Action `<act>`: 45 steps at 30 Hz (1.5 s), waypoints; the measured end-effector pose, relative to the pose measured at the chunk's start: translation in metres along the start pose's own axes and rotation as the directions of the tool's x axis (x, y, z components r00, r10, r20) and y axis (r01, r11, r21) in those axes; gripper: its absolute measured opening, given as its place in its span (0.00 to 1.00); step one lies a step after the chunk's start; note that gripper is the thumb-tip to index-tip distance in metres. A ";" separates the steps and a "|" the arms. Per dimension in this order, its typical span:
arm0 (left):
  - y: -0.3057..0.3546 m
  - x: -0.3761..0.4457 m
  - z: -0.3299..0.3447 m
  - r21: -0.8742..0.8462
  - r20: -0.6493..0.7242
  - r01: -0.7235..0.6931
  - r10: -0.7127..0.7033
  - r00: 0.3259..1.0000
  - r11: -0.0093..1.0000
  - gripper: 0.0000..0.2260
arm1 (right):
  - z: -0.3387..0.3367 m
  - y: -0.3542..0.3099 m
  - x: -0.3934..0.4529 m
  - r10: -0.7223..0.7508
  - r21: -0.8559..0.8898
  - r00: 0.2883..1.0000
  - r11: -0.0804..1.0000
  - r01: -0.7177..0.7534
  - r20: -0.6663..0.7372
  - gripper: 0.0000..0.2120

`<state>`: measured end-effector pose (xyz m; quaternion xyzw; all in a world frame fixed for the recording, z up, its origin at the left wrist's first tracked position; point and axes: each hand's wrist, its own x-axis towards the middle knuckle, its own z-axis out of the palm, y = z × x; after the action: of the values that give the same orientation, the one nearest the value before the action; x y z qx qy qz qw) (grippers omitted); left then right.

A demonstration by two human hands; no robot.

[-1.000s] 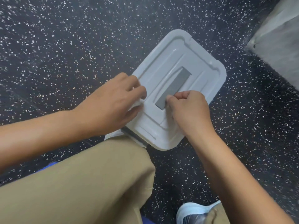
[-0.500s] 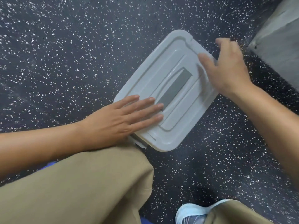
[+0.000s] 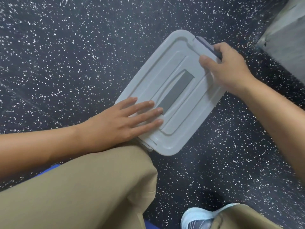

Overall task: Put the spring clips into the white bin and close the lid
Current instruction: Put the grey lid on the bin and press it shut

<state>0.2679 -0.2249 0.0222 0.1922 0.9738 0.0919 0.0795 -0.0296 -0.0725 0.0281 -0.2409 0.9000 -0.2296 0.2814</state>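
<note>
The white bin [image 3: 171, 146] stands on the dark speckled floor with its white lid [image 3: 158, 68] lying on top. A grey handle strip [image 3: 175, 90] runs along the lid's middle. My left hand [image 3: 120, 123] rests flat on the lid's near end, fingers spread. My right hand [image 3: 226, 66] is curled around the far end latch [image 3: 204, 45], thumb on the lid, fingers over the edge. No spring clips show; the bin's inside is hidden by the lid.
My knee in tan trousers [image 3: 82, 187] touches the bin's near corner. A light blue shoe [image 3: 196, 217] is at the bottom. A grey block [image 3: 287, 35] stands at the top right. A blue mat edge [image 3: 54, 166] peeks out at left.
My right hand went from the lid's middle to the far end and has closed on the latch there. My left hand flattened on the near end of the lid.
</note>
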 end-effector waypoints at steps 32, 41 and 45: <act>0.026 0.150 -0.046 -0.076 0.040 -0.056 0.059 0.997 0.995 0.14 | -0.032 0.132 -0.071 -0.113 -0.098 0.969 0.986 0.137 0.222 0.27; 0.032 0.188 -0.006 -0.006 -0.028 0.080 -0.080 0.996 0.997 0.19 | 0.004 0.180 -0.077 -0.064 0.041 0.983 0.997 0.058 0.174 0.03; 0.040 0.187 0.004 0.004 -0.080 0.107 -0.106 0.991 0.994 0.18 | 0.020 0.180 -0.078 -0.034 0.156 0.992 0.988 0.014 0.124 0.05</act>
<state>0.1119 -0.1152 0.0048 0.1365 0.9854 0.0910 0.0446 -0.0153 0.1056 -0.0548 -0.2433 0.8569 -0.2862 0.3530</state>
